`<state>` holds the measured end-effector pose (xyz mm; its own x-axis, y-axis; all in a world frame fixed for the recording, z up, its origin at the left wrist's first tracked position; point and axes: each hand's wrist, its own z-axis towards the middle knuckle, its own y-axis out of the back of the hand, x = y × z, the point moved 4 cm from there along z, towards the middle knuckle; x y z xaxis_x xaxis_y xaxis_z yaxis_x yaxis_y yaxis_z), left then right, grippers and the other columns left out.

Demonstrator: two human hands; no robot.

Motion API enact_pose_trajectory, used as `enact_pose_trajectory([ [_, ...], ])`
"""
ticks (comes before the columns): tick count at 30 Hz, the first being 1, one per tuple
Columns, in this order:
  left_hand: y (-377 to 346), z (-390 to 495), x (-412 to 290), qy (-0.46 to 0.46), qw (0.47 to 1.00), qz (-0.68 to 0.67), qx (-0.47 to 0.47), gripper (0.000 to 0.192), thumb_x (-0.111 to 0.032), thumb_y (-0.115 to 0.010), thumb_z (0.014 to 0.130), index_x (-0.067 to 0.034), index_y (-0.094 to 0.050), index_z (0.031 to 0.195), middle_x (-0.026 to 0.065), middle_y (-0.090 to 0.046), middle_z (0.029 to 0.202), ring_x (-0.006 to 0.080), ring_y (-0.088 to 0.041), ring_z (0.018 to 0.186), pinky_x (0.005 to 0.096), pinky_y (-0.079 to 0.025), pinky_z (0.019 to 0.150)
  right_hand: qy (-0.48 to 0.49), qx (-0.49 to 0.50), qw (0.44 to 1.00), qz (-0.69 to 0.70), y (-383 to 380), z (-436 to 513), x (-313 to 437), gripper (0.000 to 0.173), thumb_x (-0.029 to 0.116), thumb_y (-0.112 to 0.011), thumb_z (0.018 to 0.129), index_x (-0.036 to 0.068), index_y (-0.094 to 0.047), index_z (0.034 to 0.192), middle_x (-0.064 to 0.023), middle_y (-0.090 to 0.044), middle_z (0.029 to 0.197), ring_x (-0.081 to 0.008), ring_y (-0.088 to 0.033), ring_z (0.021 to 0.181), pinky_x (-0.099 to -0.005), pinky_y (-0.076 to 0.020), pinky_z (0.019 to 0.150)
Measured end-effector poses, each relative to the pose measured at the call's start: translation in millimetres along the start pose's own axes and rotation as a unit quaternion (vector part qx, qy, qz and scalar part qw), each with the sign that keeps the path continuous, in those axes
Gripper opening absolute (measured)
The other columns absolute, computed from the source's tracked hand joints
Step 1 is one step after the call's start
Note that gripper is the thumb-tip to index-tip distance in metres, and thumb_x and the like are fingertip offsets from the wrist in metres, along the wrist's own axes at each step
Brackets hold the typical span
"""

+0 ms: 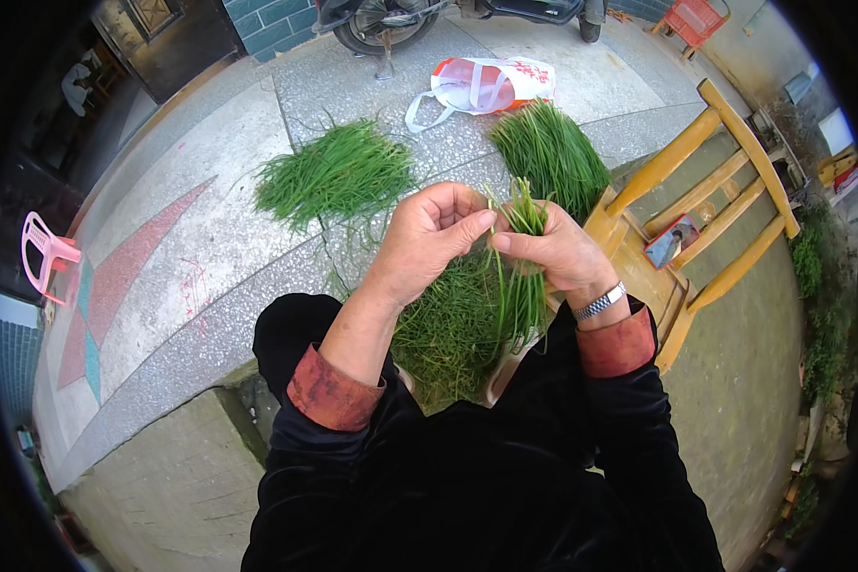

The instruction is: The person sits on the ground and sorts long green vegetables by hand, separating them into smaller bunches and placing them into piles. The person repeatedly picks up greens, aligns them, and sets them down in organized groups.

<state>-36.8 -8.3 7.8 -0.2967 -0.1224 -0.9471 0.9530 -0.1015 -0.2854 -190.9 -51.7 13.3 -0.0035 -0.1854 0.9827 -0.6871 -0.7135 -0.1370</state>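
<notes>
My right hand (554,247) is closed around a small bunch of chives (525,300), the pale stem ends up and the green leaves hanging down. Close by on its left, my left hand (436,232) has thumb and forefinger pinched on a thin chive stalk (492,207) at the bunch's edge. Below both hands, between my shoes, lies a heap of loose green trimmings (447,329). Beyond my left hand a loose pile of chives (339,171) rests on the paving. A neater pile of chives (554,157), its stalks aligned, lies past my right hand.
A wooden chair (733,179) stands close on my right, with a small red-edged flat object (672,242) on it. A white and red bag (529,82) lies on its side ahead. Farther off are a parked motorbike (393,25) and a pink plastic chair (43,254).
</notes>
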Motion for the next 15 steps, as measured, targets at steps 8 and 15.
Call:
enact_pose_trajectory([
  [8, 1, -1, -2, -0.009, 1.000, 0.001, -0.028, 0.009, -0.012, -0.061, 0.094, -0.004, -0.058, 0.091, -0.0002, -0.060, 0.075, 0.0042, -0.051, 0.058, 0.0186, -0.041, 0.053, 0.030, 0.022, 0.999, -0.004, -16, 6, -4, 0.019, 0.027, -0.070, 0.088, 0.009, -0.065, 0.089, 0.0072, -0.055, 0.074, -0.0010, -0.043, 0.061, -0.0177, -0.0333, 0.053],
  [15, 4, -7, -14, -0.076, 0.968, 0.199, -0.132, 0.017, -0.016, -0.056, 0.097, -0.003, -0.062, 0.089, -0.0004, -0.059, 0.073, 0.0039, -0.049, 0.055, 0.0182, -0.039, 0.051, -0.016, 0.028, 0.999, -0.015, -14, 3, -3, 0.025, 0.030, -0.063, 0.092, 0.008, -0.066, 0.081, 0.0083, -0.043, 0.061, -0.0033, -0.039, 0.054, -0.0201, -0.0320, 0.048],
])
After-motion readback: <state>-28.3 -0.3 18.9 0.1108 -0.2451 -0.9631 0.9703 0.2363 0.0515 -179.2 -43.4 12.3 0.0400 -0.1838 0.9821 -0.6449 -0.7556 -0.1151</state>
